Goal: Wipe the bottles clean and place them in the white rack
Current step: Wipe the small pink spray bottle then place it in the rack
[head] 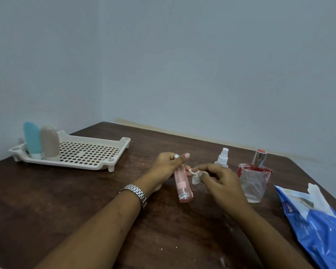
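The pink bottle (183,188) is gripped by the left hand (166,166) at mid-table (85,191), dark brown and speckled, with a small white wipe (195,178) pinched just beside it by the right hand (221,183). The white rack (66,164) is set far left, near the corner of the blue-grey walls (202,65).

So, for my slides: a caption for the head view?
Left hand grips pink bottle, right hand pinches wipe; blue bottle and beige bottle stand in white rack.
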